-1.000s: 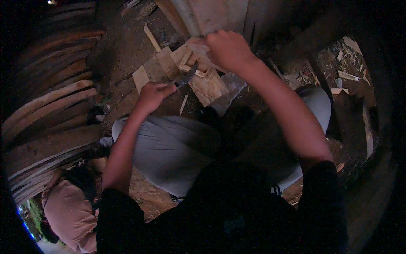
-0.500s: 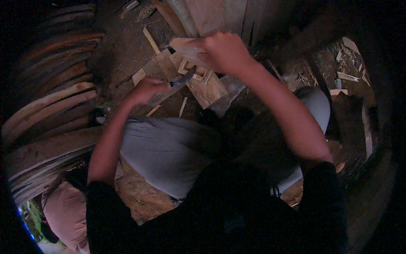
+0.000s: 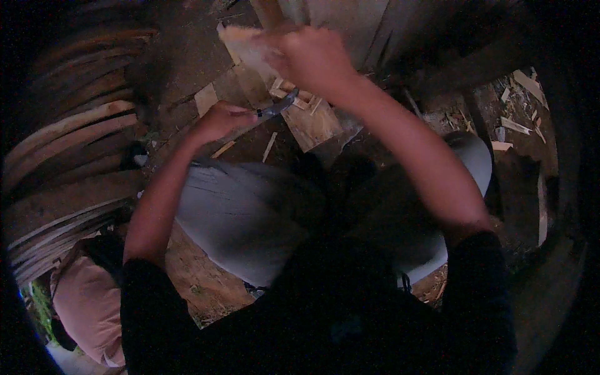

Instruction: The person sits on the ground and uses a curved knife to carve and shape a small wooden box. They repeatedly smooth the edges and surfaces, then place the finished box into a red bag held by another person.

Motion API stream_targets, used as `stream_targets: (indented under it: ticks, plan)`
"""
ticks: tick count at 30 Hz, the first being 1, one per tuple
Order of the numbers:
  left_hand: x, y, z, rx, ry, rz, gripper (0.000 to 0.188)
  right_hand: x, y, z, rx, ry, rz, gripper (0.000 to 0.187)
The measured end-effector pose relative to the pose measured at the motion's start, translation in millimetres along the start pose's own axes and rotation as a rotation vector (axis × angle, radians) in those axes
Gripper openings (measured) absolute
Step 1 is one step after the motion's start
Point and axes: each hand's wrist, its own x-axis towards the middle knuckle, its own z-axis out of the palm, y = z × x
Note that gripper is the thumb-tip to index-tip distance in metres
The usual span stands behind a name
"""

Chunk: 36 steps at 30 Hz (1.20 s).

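Note:
A knife with a short, slightly curved blade (image 3: 279, 107) is gripped in my left hand (image 3: 220, 121), its tip pointing right and away from me. My right hand (image 3: 312, 56) is closed around a pale, flat piece of wood (image 3: 240, 42), smeared by motion, and holds it up beyond the knife. Below the right hand lies a small wooden frame (image 3: 306, 100), partly behind the blade. It rests on a flat board (image 3: 315, 128) on the ground.
Stacked rough planks (image 3: 75, 144) line the left side. Upright boards (image 3: 350, 25) stand at the far side. Wood scraps (image 3: 515, 125) are scattered at the right. A person in a pink garment (image 3: 87, 300) is at the lower left. My bent legs (image 3: 244, 219) are below my hands.
My right hand has moved left and farther away with the piece of wood. The left hand, still holding the knife, has shifted slightly right and away.

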Motion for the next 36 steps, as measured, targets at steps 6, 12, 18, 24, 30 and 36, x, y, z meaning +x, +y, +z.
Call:
stream_targets:
  ticks: [6,12,18,24,30,36]
  plan:
    - [0.1,7.4,-5.4,-0.028,-0.053,-0.022,0.048,-4.1,1.1,3.6,0.002,0.011,-0.032,0.035]
    - [-15.4,35.3,-8.2,-0.074,-0.058,-0.114,0.046,-13.3,2.8,3.7,-0.057,-0.215,-0.087,0.036]
    - [-7.2,17.1,-10.6,-0.036,-0.109,0.004,0.046,-11.7,-3.6,-2.7,-0.029,-0.234,-0.060,0.034]
    - [-12.0,28.1,-3.7,0.001,-0.064,-0.144,0.047,-7.9,-6.7,-14.3,0.135,-0.011,0.033,0.032]
    - [2.7,-5.3,-2.9,-0.015,-0.047,0.083,0.047,-1.2,-2.9,-16.5,-0.005,-0.129,0.049,0.033]
    - [8.0,-0.8,-9.0,-0.026,-0.152,-0.079,0.042,-9.0,1.6,-10.4,0.116,-0.166,-0.031,0.034]
